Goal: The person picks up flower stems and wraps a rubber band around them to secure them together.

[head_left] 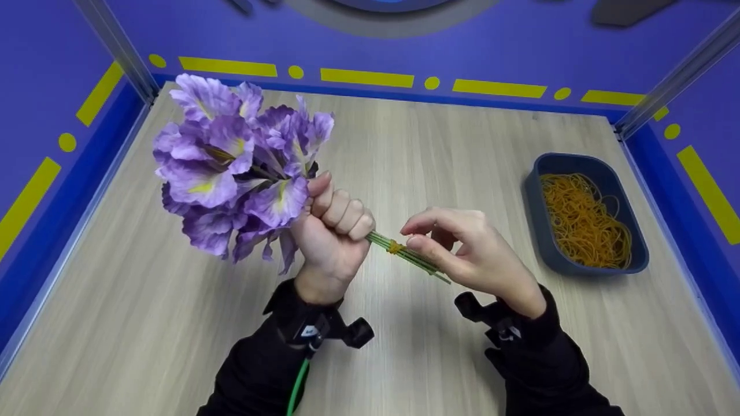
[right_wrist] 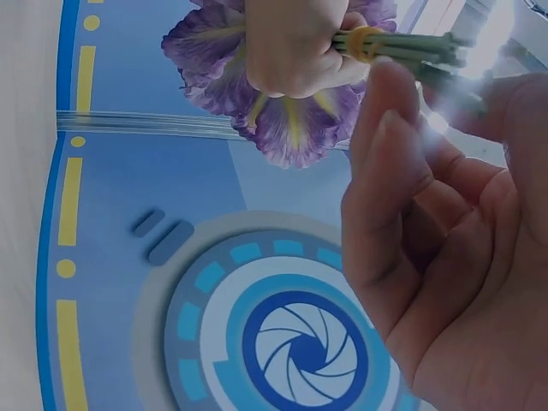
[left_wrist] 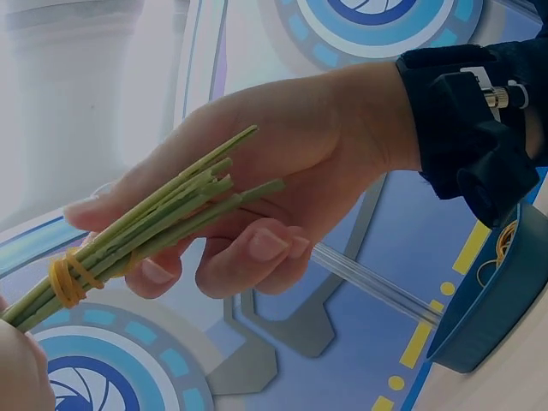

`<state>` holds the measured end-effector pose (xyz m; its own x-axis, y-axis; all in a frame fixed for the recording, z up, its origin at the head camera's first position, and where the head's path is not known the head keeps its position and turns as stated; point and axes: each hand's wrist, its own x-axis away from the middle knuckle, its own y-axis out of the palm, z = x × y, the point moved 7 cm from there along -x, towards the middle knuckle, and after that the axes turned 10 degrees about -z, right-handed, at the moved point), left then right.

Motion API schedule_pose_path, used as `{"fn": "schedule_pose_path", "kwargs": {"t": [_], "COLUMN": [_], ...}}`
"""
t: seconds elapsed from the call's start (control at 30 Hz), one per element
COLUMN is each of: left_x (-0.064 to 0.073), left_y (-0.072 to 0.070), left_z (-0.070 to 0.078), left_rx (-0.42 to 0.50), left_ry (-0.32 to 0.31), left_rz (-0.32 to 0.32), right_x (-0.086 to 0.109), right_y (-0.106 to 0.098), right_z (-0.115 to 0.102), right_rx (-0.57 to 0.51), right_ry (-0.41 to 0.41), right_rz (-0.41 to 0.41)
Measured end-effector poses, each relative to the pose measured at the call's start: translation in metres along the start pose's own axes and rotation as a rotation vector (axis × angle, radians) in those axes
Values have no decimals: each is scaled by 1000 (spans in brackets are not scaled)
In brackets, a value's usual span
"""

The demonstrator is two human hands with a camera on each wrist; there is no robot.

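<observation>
A bunch of purple artificial irises is held in my left hand, its fingers wrapped around the green stems just below the blossoms. The stem ends point toward my right hand. A yellow-orange rubber band is wound several times around the stems, beyond the left fist. My right hand is close beside the banded stems, with fingers loosely bent and nothing gripped. In the right wrist view its fingertips are right by the band; whether they touch the stems I cannot tell.
A dark blue-grey plastic bin holding a tangle of rubber bands stands at the right of the wooden table. Blue panels with yellow markings enclose the back and sides. A green cable runs from the left wrist camera.
</observation>
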<state>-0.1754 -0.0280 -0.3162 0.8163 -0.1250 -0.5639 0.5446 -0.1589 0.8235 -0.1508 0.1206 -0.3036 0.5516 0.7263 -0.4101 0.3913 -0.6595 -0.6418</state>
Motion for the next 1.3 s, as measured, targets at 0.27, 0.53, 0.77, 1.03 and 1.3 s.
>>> {"fn": "schedule_pose_path", "kwargs": {"t": [0.27, 0.53, 0.77, 1.03, 1.3], "left_x": [0, 0, -1, 0, 2], "left_y": [-3, -7, -9, -14, -18], "left_z": [-1, -2, -1, -2, -8], "left_rx": [-46, -105, -188, -324, -335], "left_ry": [-18, -51, -64, -113, -179], "left_rz": [-9, 28, 35, 114, 140], "right_x": [-1, -1, -1, -2, -3], "right_y": [12, 16, 17, 25, 35], "right_z": [-1, -2, 2, 6, 9], "right_rx": [66, 152, 201, 242, 270], "right_ry": [33, 58, 103, 133, 159], "right_rz": [-82, -92, -91, -140, -190]}}
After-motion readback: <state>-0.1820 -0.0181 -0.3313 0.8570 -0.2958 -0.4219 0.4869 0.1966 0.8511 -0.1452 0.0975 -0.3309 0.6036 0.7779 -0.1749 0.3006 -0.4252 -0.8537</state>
